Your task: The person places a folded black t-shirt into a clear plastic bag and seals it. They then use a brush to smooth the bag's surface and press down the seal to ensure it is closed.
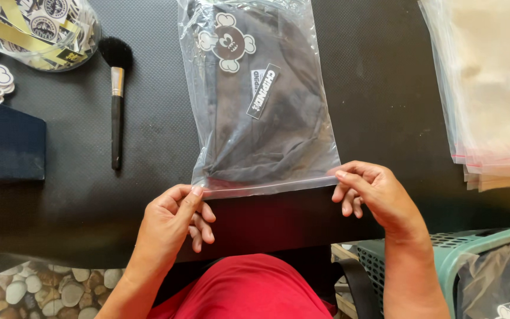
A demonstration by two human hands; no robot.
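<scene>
Both hands — left hand [172, 215] and right hand [370, 192] — pinch the plastic bag [261, 106]'s near strip at opposite corners, and sealing it well likely means keeping it taut.

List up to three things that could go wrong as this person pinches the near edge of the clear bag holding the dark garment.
1. The left hand and right hand grip only the corners of the clear plastic bag's strip, so its middle may stay unsealed.
2. The folded dark garment sits close to that edge; fabric could get caught.
3. The bag overhangs the black table edge and might slide off.
</scene>
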